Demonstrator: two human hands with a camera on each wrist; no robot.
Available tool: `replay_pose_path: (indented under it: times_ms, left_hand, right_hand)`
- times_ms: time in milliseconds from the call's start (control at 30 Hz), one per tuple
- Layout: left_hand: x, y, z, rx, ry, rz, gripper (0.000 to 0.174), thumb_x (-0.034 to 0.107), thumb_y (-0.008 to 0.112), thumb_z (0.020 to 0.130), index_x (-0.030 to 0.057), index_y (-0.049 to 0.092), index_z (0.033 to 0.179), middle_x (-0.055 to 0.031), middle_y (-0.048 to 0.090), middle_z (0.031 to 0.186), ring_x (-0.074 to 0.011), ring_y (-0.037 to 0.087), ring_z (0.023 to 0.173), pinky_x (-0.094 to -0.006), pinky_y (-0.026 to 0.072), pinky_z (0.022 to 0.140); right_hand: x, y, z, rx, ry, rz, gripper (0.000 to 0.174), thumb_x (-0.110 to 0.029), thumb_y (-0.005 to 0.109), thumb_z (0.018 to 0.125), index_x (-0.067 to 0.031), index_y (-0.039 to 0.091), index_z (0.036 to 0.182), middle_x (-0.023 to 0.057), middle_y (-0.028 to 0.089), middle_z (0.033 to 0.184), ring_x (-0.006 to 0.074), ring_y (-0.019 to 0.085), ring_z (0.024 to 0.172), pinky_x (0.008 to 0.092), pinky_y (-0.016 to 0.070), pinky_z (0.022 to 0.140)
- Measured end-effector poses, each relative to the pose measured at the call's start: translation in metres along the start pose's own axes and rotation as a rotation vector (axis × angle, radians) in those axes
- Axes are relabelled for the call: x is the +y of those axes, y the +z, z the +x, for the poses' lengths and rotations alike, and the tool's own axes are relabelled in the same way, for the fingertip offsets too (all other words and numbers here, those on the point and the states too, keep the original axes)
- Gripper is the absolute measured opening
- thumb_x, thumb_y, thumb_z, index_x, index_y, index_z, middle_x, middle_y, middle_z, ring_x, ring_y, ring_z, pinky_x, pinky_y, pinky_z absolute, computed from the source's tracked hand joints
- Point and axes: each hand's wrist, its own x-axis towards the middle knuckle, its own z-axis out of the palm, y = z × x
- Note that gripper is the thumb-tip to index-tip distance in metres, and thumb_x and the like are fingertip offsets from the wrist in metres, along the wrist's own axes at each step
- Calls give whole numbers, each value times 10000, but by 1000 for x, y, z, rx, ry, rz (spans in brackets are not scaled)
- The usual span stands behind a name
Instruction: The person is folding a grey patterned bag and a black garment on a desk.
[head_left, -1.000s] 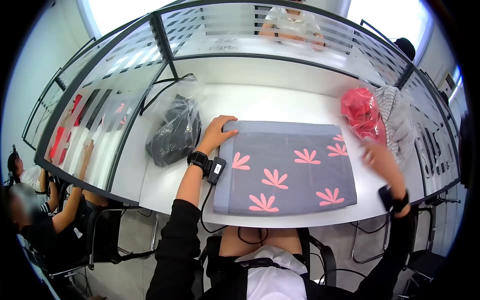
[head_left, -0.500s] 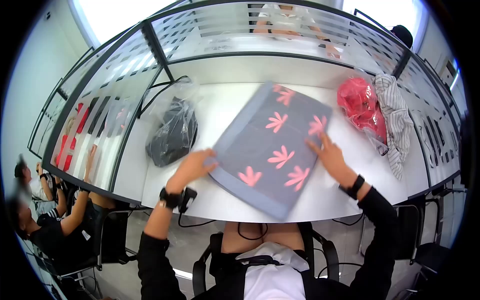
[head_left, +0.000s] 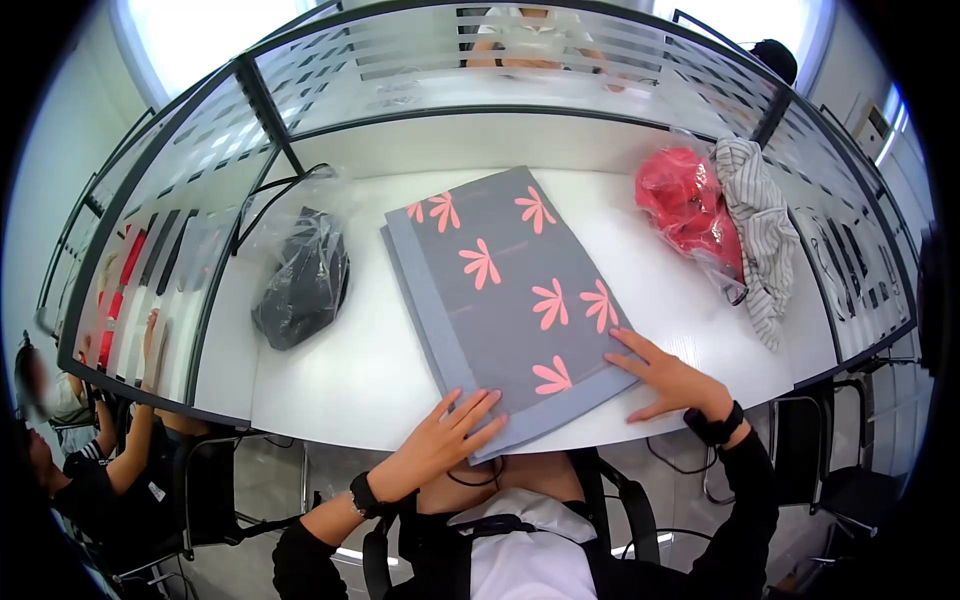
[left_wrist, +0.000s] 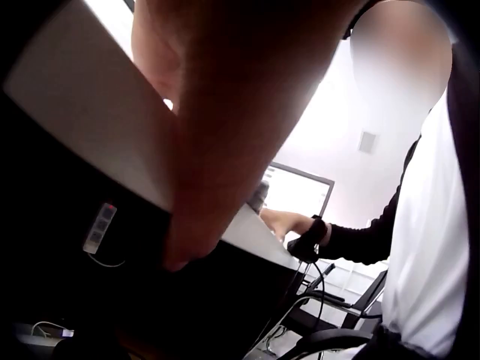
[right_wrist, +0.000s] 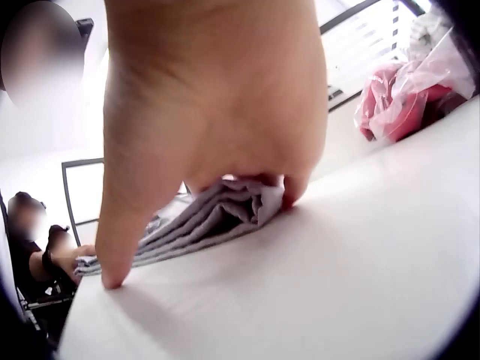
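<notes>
My left hand and right hand sit loose-fingered at the folded cloth. Tbh I'd nudge edges square, layers flat

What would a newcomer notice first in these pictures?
Probably the folded grey cloth with bright pink petal motifs, lying aslant on the white table, the left hand and right hand at its near end. Next comes the red bundle in clear plastic, towards the table's right end, beside a striped cloth.
</notes>
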Motion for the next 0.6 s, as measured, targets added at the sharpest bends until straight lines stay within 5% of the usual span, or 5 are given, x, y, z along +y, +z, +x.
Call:
replay_pose_path:
  times_ms: [133,267,400,467,600]
  left_hand:
    - [5,4,-9,87,-56,-158,446,88,496,783,86,476,1228,-123,432,1324,-258,431,1206,-389,341,1005]
    - [10,1,-21,214,-84,-243,337,89,510,765,74,560,1098,-97,523,1235,-231,511,1127,-333,449,891]
    - [13,-14,-41,172,-115,-508,324,175,614,738,91,592,1049,-52,626,1013,-212,613,907,-294,497,732]
    - [15,-41,-50,69,-196,-737,342,217,678,709,101,609,1023,-34,652,874,-219,639,764,-294,502,655]
    - [-8,-90,-54,139,-426,-866,252,201,730,704,88,646,913,-54,617,694,-213,578,558,-253,429,532]
  right_hand:
    - [-13,11,-19,-3,-5,51,983,-359,816,525,-119,351,1356,175,228,1437,360,265,1308,399,295,1049]
    - [-29,41,-37,94,-28,-135,815,-164,773,565,-100,409,1292,157,361,1354,334,399,1218,375,386,986]
    - [-39,70,-59,327,14,0,441,-85,718,598,-105,585,1018,41,611,990,231,589,871,311,491,707]
    - [-57,58,-63,314,1,173,288,-89,713,598,-147,640,871,12,600,760,217,590,697,288,457,600]
    - [-80,-3,-57,345,17,336,284,-84,714,598,-107,636,870,47,579,722,247,570,622,291,444,576]
